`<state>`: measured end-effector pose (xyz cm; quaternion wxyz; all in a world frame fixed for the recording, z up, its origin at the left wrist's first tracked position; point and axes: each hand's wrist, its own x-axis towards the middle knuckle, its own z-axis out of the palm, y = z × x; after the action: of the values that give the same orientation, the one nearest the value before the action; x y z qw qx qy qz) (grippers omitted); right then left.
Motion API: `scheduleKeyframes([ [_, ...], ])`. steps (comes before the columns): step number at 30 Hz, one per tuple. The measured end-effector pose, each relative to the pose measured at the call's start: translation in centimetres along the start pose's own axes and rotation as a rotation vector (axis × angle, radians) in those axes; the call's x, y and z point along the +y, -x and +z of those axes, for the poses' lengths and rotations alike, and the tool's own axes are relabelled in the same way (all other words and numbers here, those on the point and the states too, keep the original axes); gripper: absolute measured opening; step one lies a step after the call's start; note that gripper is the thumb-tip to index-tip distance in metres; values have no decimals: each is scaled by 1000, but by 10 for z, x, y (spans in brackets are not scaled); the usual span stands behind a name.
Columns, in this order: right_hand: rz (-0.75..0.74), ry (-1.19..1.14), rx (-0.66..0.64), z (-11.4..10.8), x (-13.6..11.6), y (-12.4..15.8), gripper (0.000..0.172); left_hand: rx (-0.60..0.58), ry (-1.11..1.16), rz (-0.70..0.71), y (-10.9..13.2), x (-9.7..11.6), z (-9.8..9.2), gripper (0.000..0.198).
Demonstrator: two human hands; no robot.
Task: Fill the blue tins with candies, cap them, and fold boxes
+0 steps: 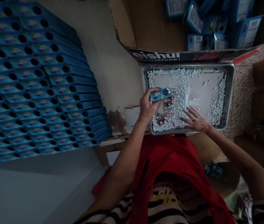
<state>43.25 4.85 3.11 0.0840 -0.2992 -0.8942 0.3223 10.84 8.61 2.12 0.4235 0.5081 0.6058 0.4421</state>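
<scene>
Blue box (pixel 160 94) is held in the left hand (pixel 147 107), fingers clamped round it, over the near-left part of a metal tray (pixel 230 93); a round hole in the box's end is seen facing up. Right hand (pixel 194 119) is laid flat with fingers spread apart on the white pellets (pixel 171 113) in the tray, nothing gripped. Pellets are heaped mostly at the tray's near-left and along its rims; the middle is largely bare. On the tabletop (pixel 113 62) to the left, many flat blue boxes with round holes (pixel 40 84) are stacked in overlapping rows. Beyond the tray, a cardboard carton (pixel 146 28) holds made-up blue boxes. Judged progress: partway, since a fair share of pellets is left in the tray. Whether the held box has been filled cannot be told.
</scene>
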Motion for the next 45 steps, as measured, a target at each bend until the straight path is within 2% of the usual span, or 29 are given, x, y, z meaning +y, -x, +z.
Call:
scheduleKeyframes([
  [1, -101, 62, -120, 5, 10, 8, 53, 0, -1, -4, 4, 1, -5, 40],
  [3, -217, 148, -276, 16, 26, 5, 60, -14, 5, -20, 14, 2, -11, 41],
  [6, -323, 210, -364, 30, 38, -32, 70, 8, 15, -33, 33, 0, -8, 45],
  [7, -372, 215, -380, 33, 40, -47, 68, 36, 12, -34, 39, -2, -5, 45],
  [9, -435, 223, -399, 37, 43, -73, 52, 104, -20, -54, 48, -5, 0, 44],
  [11, -375, 227, -387, 37, 47, -90, 39, 154, -113, -93, 54, -5, 3, 41],
  [14, -59, 148, -270, 35, 50, -102, 36, 94, -300, -106, 55, 3, 3, 41],
  [16, 296, -15, -41, 33, 48, -107, 38, 35, -365, -103, 54, 9, 1, 42],
  [18, 640, -256, 243, 30, 42, -110, 45, 52, -357, -128, 54, 12, 1, 40],
  [20, 814, -510, 432, 24, 34, -112, 54, 87, -278, -154, 54, 11, 4, 38],
  [22, 808, -806, 508, 14, 24, -112, 60, 71, -147, -167, 54, 8, 9, 37],
  [25, 696, -1240, 633, -8, 4, -115, 61, 19, 26, -185, 51, 6, 22, 37],
  [27, 618, -1337, 711, -22, -12, -120, 61, -6, 73, -194, 46, 10, 32, 38],
  [30, 526, -1288, 796, -38, -33, -130, 57, -23, 44, -179, 39, 22, 42, 37],
  [34, 457, -1163, 843, -48, -49, -141, 55, 0, -40, -128, 30, 36, 47, 39],
  [39, 412, -1116, 911, -52, -52, -149, 53, -5, -90, -112, 24, 39, 45, 41],
  [45, 418, -1069, 900, -46, -58, -155, 52, 18, -134, -116, 22, 40, 44, 42],
])
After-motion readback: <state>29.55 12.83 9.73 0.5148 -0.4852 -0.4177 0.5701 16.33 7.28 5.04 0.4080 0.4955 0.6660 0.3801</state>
